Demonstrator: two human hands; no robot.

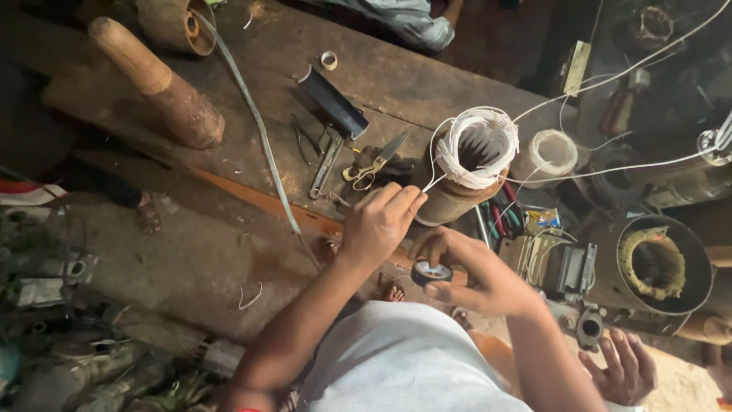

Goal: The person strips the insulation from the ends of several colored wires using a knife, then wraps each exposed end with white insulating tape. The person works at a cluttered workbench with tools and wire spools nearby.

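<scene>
My left hand (381, 221) pinches a thin white wire (431, 183) that leads up to a motor stator (467, 164), a rusty cylinder wrapped at its top with white winding. My right hand (476, 278) holds a small roll of black tape (431, 272) between thumb and fingers, just below and right of the left hand. Both hands hover over the front edge of a worn wooden bench (259, 145).
Yellow-handled scissors (374, 164), pliers (309, 137), a flat wrench (326, 169) and a dark metal channel (333, 101) lie on the bench. A wooden mallet (156, 84) rests at left. Another stator (656, 267) sits at right; another person's hand (625, 370) shows below it.
</scene>
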